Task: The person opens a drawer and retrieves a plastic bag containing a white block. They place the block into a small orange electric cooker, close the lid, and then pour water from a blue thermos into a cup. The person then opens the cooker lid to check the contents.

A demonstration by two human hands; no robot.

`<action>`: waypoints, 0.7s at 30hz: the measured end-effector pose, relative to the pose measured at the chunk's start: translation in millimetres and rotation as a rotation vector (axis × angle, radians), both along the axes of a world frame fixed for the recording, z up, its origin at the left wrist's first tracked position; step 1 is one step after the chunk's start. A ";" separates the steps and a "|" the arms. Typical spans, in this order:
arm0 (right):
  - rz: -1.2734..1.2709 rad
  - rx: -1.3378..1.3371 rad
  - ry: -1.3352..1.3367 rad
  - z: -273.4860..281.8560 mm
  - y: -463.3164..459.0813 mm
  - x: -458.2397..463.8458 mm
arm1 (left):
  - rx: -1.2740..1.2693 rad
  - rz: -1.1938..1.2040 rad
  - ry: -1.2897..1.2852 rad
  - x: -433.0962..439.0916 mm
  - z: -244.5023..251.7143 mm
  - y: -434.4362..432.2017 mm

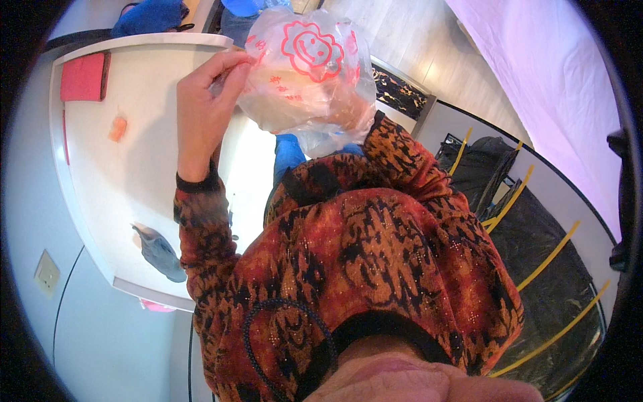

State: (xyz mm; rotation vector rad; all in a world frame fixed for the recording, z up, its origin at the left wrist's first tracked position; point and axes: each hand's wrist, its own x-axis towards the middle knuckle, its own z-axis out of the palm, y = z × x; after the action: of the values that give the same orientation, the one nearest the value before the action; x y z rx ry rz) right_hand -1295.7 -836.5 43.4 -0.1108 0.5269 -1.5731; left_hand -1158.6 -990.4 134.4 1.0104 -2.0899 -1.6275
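Note:
A clear plastic bag (306,75) with a red smiling flower print hangs in front of me at the top. My left hand (216,90) pinches its left edge between thumb and fingers. At the bag's lower right, my right hand (352,111) shows blurred through the film, its cuff against the bag. Whether that hand is inside or behind the bag, and how its fingers are set, cannot be told. Something pale shows through the film, too unclear to name.
To the left, a white tabletop (150,166) bears a pink-red folded item (82,77), a small orange item (118,129) and a grey cloth-like item (159,254). At right, black plastic sheeting (542,261) lies under yellow strips. A pale sheet (562,80) hangs at upper right.

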 end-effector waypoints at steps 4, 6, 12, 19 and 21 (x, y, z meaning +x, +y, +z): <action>-0.014 0.005 0.009 -2.4 4.3 -3.9 | 0.021 0.140 0.071 10.4 -7.6 13.0; -0.015 0.007 0.019 -2.4 5.6 -6.8 | 0.102 0.229 0.110 18.7 -13.4 20.2; -0.103 0.096 -0.230 4.3 -0.5 -6.9 | 0.422 0.361 0.263 45.4 -40.4 34.0; -0.107 0.275 -0.294 11.1 -1.5 -19.2 | 0.665 0.396 0.678 59.6 -62.2 37.6; -0.131 0.266 -0.296 11.0 2.0 -21.0 | 0.710 0.430 0.693 63.1 -62.2 36.8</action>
State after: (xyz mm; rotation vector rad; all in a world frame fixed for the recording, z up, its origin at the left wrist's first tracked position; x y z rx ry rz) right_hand -1316.8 -834.5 54.4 0.3602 0.5115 -1.5963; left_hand -1095.5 -953.6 72.2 0.8108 -0.7972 -2.0994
